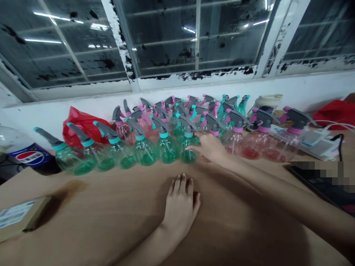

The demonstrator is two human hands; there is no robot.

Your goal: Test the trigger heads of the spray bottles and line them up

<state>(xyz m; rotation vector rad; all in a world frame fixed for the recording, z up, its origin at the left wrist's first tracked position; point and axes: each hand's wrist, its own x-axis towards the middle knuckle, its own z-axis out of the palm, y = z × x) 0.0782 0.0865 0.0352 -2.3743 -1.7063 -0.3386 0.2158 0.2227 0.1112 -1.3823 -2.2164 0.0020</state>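
Observation:
My right hand (212, 147) reaches into the front row of spray bottles. Its thumb lies across the front of a green spray bottle (188, 156) with a teal collar and grey trigger head, and its index finger is by the collar. The other fingertips are hidden. That bottle stands upright on the table. Nearer to me, my left hand (180, 203) rests palm down on the wood with its fingers stretched out, holding nothing. More green bottles (145, 155) stand to the left, and pink bottles (251, 147) to the right of my right hand.
Several more sprayers crowd behind, against the white wall. On the left are a Pepsi bottle (30, 155), a red plastic bag (83, 123) and a small carton (24, 218). To the right sit a white power strip (318, 142) with cables and a dark-screened device (313, 184).

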